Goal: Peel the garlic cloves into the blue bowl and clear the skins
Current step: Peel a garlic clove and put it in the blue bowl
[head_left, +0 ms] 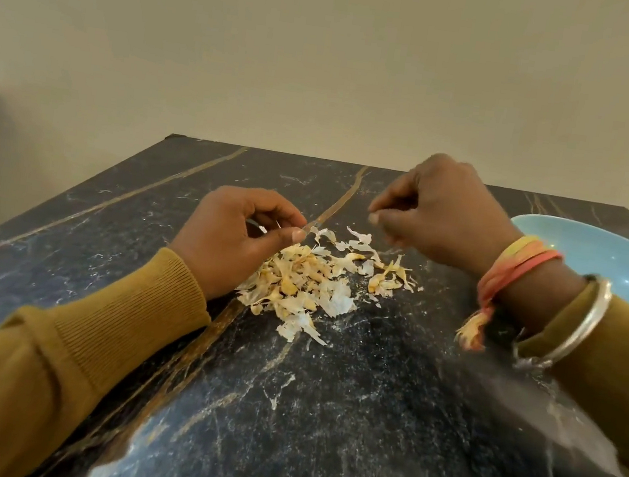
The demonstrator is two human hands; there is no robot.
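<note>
Since garlic skin is papery, brittle and almost weightless, it will likely scatter at a breath or a quick sweep and cling to damp fingers, so it is better taken by gathering than by picking piece by piece. At the left, the left hand [241, 236] hovers just over the table [360, 424] with its fingers curled in, thumb and forefinger closed in a fine pinch on what looks like a sliver of skin [263, 228]. Just beside and below it, touching the heel of that hand, lies the pile of skins [299, 284], pale and yellowish, loose and curled, with outlying bits trailing rightward and a loose flake [276, 397] lying apart, nearer the person. My judgement is that cupped hands pushing in from both flanks, low against the stone, would hold the heap best. Further right, the right hand [440, 215] hangs above the trailing scraps with fingertips bunched together; it is blurred, and I cannot tell whether anything is between them. At the far right stands the blue bowl [584, 242], partly hidden behind that wrist; no cloves show in the visible part of it.
</note>
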